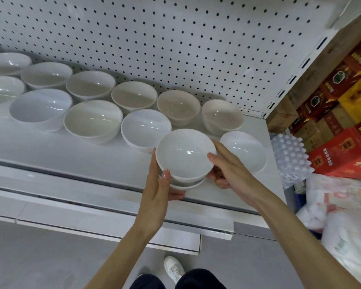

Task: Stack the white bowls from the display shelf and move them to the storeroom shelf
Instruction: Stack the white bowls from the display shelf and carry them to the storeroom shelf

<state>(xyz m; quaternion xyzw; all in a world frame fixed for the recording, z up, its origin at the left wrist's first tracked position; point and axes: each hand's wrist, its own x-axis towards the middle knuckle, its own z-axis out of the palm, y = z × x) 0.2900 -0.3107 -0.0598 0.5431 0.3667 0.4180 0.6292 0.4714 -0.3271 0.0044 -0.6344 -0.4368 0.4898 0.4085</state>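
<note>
Peeking under top bowl (186, 155) — lower bowl rim (189, 185)

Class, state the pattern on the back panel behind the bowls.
White back panel, regular grid of small dark holes; head view.

Both hands (191, 176) grip stacked bowls (184, 155) above shelf (71, 163).

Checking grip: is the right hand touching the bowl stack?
Touching. Head view: the right hand lays its thumb on the bowl stack rim, fingers curled beneath.
</note>
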